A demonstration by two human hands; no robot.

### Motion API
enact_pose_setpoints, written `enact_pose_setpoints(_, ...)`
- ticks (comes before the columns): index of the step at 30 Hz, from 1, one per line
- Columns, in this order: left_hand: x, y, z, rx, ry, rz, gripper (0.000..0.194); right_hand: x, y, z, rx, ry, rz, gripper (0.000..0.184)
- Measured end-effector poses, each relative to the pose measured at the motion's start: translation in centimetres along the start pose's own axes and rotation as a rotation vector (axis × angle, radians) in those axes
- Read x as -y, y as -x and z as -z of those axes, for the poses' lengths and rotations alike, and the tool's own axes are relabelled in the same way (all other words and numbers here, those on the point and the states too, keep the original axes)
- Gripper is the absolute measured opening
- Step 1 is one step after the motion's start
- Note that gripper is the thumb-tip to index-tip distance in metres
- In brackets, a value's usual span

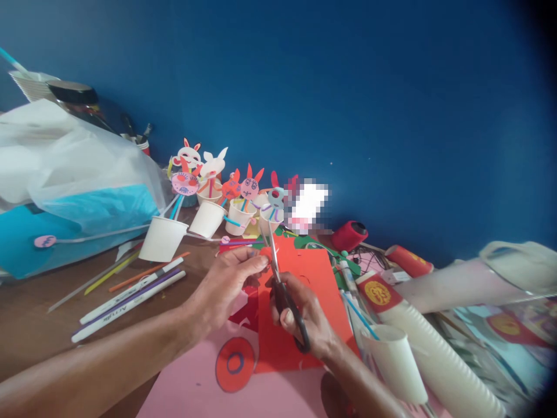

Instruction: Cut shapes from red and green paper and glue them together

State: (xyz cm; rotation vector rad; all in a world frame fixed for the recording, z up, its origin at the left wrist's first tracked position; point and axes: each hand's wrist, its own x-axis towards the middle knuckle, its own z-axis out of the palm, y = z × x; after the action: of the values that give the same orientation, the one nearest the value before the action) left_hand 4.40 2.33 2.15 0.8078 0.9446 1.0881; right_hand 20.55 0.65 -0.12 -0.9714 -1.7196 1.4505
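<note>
My right hand (300, 310) grips black-handled scissors (282, 290), their blades apart and pointing away from me. Between the thumb and fingers of my left hand (235, 273) is a small piece of red paper (266, 253), right beside the blades; its full outline is hidden. Both hands are over a sheet of red paper (304, 348) lying on pink paper (187, 377). Near my left wrist lies a red paper disc (235, 364) with a ring drawn at its centre. Dark red paper scraps (248, 313) lie partly beneath my left hand.
Paper cups (163, 239) with paper animal faces (250, 187) on straws stand at the back. Markers (128, 307) lie at left, near a plastic bag (78, 151). At right are a stack of cups (444, 342), a single cup (398, 360) and a red thread spool (349, 235).
</note>
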Motion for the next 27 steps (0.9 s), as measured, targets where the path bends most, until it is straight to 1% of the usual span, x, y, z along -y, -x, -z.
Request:
enact_pose_setpoints(5, -0.6, -0.2, 0.5, 0.036, -0.099, -0.044, 0.017, 0.7, -0.1, 0.6, 0.056, 0.039, -0.019, 0.050)
enact_pose_setpoints(11, -1.4, -0.2, 0.4, 0.026, -0.238, -0.044, 0.017, 1.3, -0.3, 0.7, 0.081, 0.068, 0.003, 0.055)
enact_pose_setpoints(17, -2.2, -0.3, 0.6, 0.076, -0.280, -0.043, 0.012, 1.2, 0.0, 0.9, 0.086, 0.085, 0.005, 0.057)
enact_pose_setpoints(22, -2.5, -0.3, 0.9, 0.064, -0.347, -0.045, 0.010, 1.2, 0.0, 1.0, 0.091, 0.062, -0.004, 0.055)
enact_pose_setpoints(27, -2.6, -0.4, 1.0, 0.066, -0.319, -0.025, 0.009, 1.1, -0.2, 1.0, 0.091, 0.045, -0.003, 0.054)
